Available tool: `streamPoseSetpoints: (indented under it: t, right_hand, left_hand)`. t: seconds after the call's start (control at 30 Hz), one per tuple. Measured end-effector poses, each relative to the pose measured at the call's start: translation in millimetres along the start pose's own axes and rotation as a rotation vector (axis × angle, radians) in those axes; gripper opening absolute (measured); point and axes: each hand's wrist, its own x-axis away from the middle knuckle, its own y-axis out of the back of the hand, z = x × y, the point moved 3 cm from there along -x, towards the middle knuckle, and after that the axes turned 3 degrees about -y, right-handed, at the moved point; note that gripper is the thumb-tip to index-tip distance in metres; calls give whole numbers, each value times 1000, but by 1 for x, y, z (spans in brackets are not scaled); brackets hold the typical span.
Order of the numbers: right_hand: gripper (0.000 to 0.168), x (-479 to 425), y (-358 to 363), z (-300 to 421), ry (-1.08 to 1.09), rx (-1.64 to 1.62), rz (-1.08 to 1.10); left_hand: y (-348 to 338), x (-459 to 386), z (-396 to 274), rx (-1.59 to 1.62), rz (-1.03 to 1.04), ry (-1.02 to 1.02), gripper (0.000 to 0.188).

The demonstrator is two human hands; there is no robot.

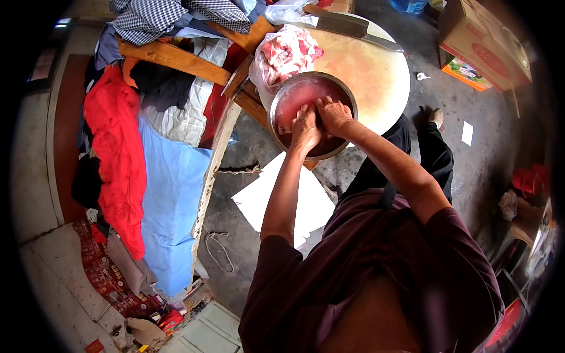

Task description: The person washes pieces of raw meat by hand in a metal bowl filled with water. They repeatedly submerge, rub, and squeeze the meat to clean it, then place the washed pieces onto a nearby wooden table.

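Observation:
Both my hands reach into a round metal basin (274, 128) of reddish liquid, in which pale bits show near its left wall. My left hand (305, 125) points down into the basin with its fingertips close to my right hand (333, 115). The fingers are partly hidden in the liquid, so what they touch cannot be made out. Behind the basin, raw meat (287, 53) lies in a clear plastic bag on a round cutting board (371, 84). A cleaver (342, 24) with a dark blade lies along the board's far edge.
A wooden frame (176, 61) heaped with clothes stands at the left, beside a red garment (117, 163) and a light blue cloth (174, 198). White sheets (282, 198) lie on the floor below the basin. A cardboard box (481, 39) is at the upper right.

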Motion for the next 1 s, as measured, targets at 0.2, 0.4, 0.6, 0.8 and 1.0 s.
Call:
streamPoseSetpoints:
  t: [0.2,0.4,0.6,0.8,1.0]
  right_hand:
    - [35,-17,-10,-7,129,26,40]
    - [22,3,18,2,328,-541,-261]
    - [24,40,43,44,429,-546,-350]
    - [21,10,39,44,259,-487,-523]
    - [18,27,31,66,344,-641,-592]
  left_hand:
    - [-6,-3,9,198,63,132,42]
    - [-19,-5,32,1682,-267,386,43]
    - [12,1,-3,2005,-98,270,61]
    - [18,1,-16,2023,-302,134,47]
    - [15,6,12,1643,-394,-72,47]
